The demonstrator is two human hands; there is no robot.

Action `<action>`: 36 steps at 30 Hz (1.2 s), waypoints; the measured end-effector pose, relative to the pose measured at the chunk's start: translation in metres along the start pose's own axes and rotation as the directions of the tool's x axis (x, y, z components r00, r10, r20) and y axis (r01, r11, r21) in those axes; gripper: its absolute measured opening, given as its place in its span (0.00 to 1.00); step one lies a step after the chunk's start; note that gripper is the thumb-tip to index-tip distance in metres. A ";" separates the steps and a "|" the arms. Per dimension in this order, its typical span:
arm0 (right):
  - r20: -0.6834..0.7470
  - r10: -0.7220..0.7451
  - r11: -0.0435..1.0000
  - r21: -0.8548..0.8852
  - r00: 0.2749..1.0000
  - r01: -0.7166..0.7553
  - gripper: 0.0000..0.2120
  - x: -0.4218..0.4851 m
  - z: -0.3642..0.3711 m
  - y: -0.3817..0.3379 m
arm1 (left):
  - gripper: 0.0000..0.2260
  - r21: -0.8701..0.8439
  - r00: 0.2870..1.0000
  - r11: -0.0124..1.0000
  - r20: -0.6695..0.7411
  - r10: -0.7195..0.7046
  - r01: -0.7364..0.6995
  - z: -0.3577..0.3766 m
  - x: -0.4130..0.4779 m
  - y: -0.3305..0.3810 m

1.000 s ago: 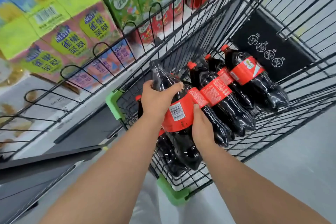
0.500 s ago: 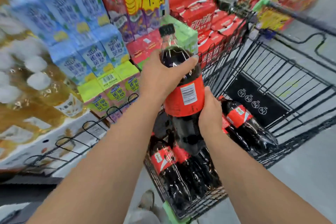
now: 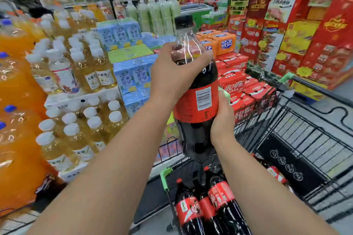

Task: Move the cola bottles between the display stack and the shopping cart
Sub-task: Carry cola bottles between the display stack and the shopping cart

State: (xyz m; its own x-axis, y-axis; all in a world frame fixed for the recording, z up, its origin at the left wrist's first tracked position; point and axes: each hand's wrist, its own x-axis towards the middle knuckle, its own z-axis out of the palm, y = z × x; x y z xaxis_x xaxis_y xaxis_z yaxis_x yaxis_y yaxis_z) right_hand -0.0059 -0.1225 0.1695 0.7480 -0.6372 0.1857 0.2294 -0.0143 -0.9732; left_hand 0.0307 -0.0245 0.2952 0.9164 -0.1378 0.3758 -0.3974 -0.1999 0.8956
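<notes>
While left grip (image 3: 172, 76) clasps, ribbed plastic cola bottle (image 3: 198, 105)

Glossy clear-plastic cola bottle (image 3: 195, 89); black, seemingly matt metal-wire shopping cart (image 3: 313, 139).

The held bottle (image 3: 196, 89) is above the cart (image 3: 324, 89), more bottles (image 3: 221, 198) inside it, drink stacks (image 3: 80, 82) to its left.

Big cola bottle (image 3: 196, 105): black cap, red barcode label, dark fill, near upright and clear of the cart. Left grip (image 3: 172, 74) wraps its shoulder, right grip (image 3: 222, 120) holds the label's lower side. Straight below the grips, red-capped bottles (image 3: 221, 198) lie side by side in the black wire shopping cart (image 3: 282, 158), caps toward the grips. Red carton stack (image 3: 238, 82) sits just beyond the right grip.
</notes>
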 end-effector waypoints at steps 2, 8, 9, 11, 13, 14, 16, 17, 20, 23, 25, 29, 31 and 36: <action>0.029 0.000 0.997 0.081 1.000 -0.002 0.15 -0.006 0.020 -0.013 | 0.30 0.017 0.999 1.000 -0.038 0.010 -0.009 -0.024 0.001 0.008; 0.220 0.011 0.983 0.176 0.975 -0.051 0.24 -0.030 0.104 -0.041 | 0.29 0.120 0.993 0.992 -0.102 0.057 -0.045 -0.116 0.004 0.015; 0.236 0.004 0.984 0.172 0.972 -0.046 0.26 -0.035 0.121 -0.043 | 0.28 0.132 0.991 0.990 -0.116 0.066 -0.050 -0.134 0.004 0.015; 0.279 0.004 0.982 0.181 0.960 -0.057 0.27 -0.051 0.154 -0.049 | 0.25 0.150 0.982 0.987 -0.167 0.087 -0.062 -0.170 0.002 0.013; 0.321 0.019 0.978 0.191 0.947 -0.085 0.25 -0.071 0.189 -0.055 | 0.23 0.188 0.969 0.980 -0.224 0.103 -0.061 -0.207 -0.002 0.012; 0.337 0.018 0.975 0.203 0.941 -0.091 0.24 -0.082 0.208 -0.058 | 0.21 0.206 0.962 0.977 -0.250 0.107 -0.055 -0.227 -0.004 0.011; 0.378 0.016 0.971 0.216 0.926 -0.105 0.22 -0.106 0.247 -0.062 | 0.16 0.231 0.948 0.972 -0.296 0.114 -0.045 -0.270 -0.010 0.008; 0.409 0.013 0.965 0.234 0.912 -0.119 0.22 -0.119 0.266 -0.064 | 0.15 0.243 0.941 0.969 -0.316 0.118 -0.040 -0.292 -0.013 0.005; 0.478 -0.004 0.945 0.290 0.878 -0.154 0.20 -0.163 0.327 -0.065 | 0.18 0.293 0.930 0.956 -0.351 0.113 -0.006 -0.362 -0.025 -0.003; 0.560 -0.024 0.923 0.332 0.828 -0.197 0.19 -0.213 0.389 -0.068 | 0.18 0.361 0.911 0.932 -0.396 0.115 0.039 -0.435 -0.038 -0.012; 0.597 -0.025 0.903 0.358 0.802 -0.238 0.17 -0.245 0.428 -0.070 | 0.17 0.403 0.893 0.913 -0.431 0.126 0.066 -0.479 -0.048 -0.018; 0.677 -0.001 0.860 0.376 0.736 -0.345 0.18 -0.305 0.500 -0.069 | 0.26 0.460 0.859 0.879 -0.494 0.133 0.128 -0.563 -0.068 -0.032; 0.715 -0.011 0.855 0.370 0.699 -0.365 0.19 -0.334 0.530 -0.068 | 0.29 0.462 0.841 0.871 -0.528 0.118 0.169 -0.601 -0.076 -0.040; 0.767 -0.020 0.846 0.355 0.641 -0.398 0.18 -0.391 0.608 -0.061 | 0.24 0.452 0.774 0.855 -0.625 0.099 0.255 -0.685 -0.095 -0.062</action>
State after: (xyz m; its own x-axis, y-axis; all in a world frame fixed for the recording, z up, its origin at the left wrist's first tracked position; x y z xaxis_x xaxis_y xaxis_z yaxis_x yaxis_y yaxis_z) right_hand 0.0660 0.5963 0.2388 0.9528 0.1824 0.2425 0.1176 0.5149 -0.8492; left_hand 0.0015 0.6656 0.3672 0.7002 0.4798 0.5287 -0.1273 -0.6448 0.7537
